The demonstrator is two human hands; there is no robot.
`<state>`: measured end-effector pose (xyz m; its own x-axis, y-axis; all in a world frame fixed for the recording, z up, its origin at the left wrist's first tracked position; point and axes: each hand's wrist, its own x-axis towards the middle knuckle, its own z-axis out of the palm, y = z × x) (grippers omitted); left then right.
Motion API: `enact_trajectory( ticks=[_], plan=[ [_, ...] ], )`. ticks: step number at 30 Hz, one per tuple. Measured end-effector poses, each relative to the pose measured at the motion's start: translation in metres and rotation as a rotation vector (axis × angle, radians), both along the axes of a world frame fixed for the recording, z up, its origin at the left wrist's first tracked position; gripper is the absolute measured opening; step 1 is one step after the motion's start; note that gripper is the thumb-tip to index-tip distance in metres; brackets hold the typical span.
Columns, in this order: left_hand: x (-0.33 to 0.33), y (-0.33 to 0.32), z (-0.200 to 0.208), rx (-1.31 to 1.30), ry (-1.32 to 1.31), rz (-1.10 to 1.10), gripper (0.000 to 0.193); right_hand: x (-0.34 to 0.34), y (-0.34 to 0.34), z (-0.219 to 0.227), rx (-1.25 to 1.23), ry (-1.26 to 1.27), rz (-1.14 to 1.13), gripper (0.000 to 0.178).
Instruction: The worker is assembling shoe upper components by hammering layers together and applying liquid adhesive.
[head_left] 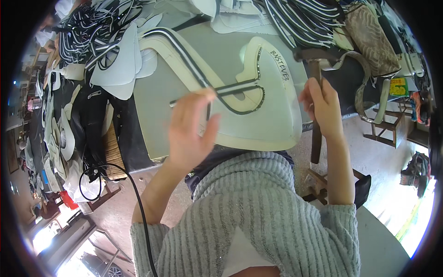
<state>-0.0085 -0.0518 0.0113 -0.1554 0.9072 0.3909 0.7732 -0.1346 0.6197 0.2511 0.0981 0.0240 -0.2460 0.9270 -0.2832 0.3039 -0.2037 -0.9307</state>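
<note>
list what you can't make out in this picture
Head view:
- Left hand: fingers blurred, so whether they touch the striped strip is unclear.
- Hammer: part of its handle is hidden by the right hand.
- Bundle of strips, upper right: cut off by the top edge.

Your brown-handled hammer [316, 141] points head-up at right of centre; your black-and-white strip [188, 59] runs from upper left, looping mid-frame on your pale template [282, 113].
</note>
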Motion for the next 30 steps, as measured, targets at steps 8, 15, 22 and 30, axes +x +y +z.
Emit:
enact_trajectory(
  ticks=[8,15,22,30],
  plan=[
    [0.031,0.011,-0.026,-0.1,-0.101,-0.27,0.047,-0.005,-0.051,0.021,0.324,-0.515,0.5,0.024],
    [0.032,0.012,-0.039,0.017,-0.013,-0.343,0.045,-0.019,-0.059,0.031,0.43,-0.636,0.634,0.026],
    [0.031,0.01,-0.047,0.126,0.08,-0.327,0.038,-0.021,-0.061,0.039,0.51,-0.743,0.642,0.029],
    [0.017,0.021,-0.026,-0.04,-0.032,-0.299,0.041,-0.012,-0.068,0.022,0.423,-0.844,0.711,0.029]
  ],
)
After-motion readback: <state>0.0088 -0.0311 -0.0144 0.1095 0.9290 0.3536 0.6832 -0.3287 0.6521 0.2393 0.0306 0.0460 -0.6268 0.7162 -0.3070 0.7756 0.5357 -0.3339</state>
